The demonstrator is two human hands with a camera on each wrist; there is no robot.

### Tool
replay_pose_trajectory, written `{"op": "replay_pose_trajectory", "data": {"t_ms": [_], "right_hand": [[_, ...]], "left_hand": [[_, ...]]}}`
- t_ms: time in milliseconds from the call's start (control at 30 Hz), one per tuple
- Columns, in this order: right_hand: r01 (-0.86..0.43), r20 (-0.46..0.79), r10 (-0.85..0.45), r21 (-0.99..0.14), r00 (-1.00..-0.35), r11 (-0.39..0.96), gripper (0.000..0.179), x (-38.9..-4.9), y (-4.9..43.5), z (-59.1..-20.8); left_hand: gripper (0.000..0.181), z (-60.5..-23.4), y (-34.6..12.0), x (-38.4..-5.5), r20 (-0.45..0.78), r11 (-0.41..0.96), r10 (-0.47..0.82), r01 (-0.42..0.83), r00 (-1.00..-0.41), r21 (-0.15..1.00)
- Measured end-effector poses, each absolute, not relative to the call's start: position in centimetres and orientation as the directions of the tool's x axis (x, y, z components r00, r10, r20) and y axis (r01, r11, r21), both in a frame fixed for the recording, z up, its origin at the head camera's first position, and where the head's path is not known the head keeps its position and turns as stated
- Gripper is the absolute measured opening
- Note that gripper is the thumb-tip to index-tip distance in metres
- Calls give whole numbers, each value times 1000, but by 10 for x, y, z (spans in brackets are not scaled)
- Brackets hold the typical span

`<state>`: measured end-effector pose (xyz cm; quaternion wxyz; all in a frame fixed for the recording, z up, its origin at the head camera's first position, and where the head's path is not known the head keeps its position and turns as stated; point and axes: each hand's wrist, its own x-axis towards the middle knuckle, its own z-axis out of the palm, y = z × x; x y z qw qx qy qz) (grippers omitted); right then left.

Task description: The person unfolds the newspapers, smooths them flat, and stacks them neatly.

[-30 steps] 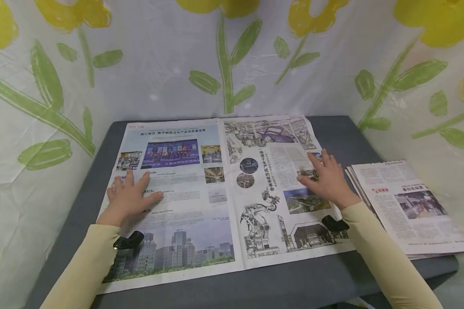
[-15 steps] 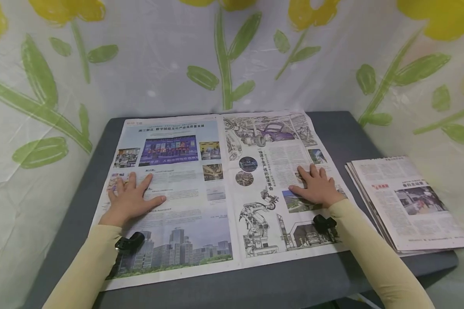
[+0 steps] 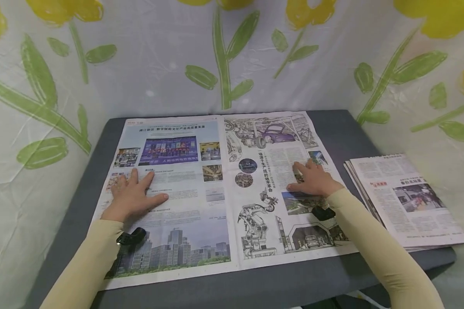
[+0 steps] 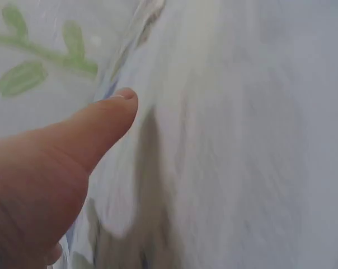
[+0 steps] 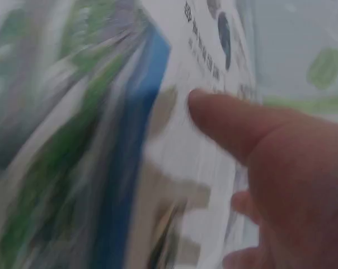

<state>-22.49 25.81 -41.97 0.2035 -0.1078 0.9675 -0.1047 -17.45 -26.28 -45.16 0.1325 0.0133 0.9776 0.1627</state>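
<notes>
A newspaper (image 3: pixel 195 197) lies spread open and flat, with a centre fold between its two pages. On the left page, over the text columns, my left hand (image 3: pixel 130 197) rests with fingers spread. My right hand (image 3: pixel 317 179) lies over the right page, near its small photos, with the fingers slightly bent. The left wrist view shows my left thumb (image 4: pixel 110 115) stretched out over blurred paper. In the right wrist view my right thumb (image 5: pixel 230 120) is beside a blue and green photo (image 5: pixel 74 145). Neither hand grips anything.
A stack of folded newspapers (image 3: pixel 406 201) sits at the right side of the dark grey table (image 3: pixel 255 285). A white curtain (image 3: pixel 158 56) with yellow flowers and green leaves surrounds the table at the back and sides.
My right hand has moved left and inward across the right page, and its fingers are now less spread. My left hand has stayed nearly in place.
</notes>
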Motion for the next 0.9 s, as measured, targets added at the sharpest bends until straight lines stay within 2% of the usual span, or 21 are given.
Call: {"op": "replay_pose_trajectory", "data": {"t_ms": [167, 333, 633, 767, 900], "right_hand": [[-312, -311, -395, -286, -864, 906, 94, -244, 221, -423], [-311, -364, -398, -275, -842, 910, 96, -249, 209, -432], [-162, -439, -285, -296, -852, 941, 107, -242, 282, -424], [-150, -453, -262, -268, -852, 952, 104, -236, 314, -421], [-150, -455, -267, -275, -850, 949, 102, -234, 324, -423]], "left_hand": [[110, -448, -236, -194, -245, 940, 122, 33, -962, 340], [110, -449, -230, -200, -311, 946, 98, -8, -945, 323], [117, -451, -271, -193, -331, 948, 68, -42, -941, 314], [118, -450, -289, -184, -342, 948, 59, -54, -938, 313], [118, -448, -294, -179, -350, 943, 65, -57, -935, 328]]}}
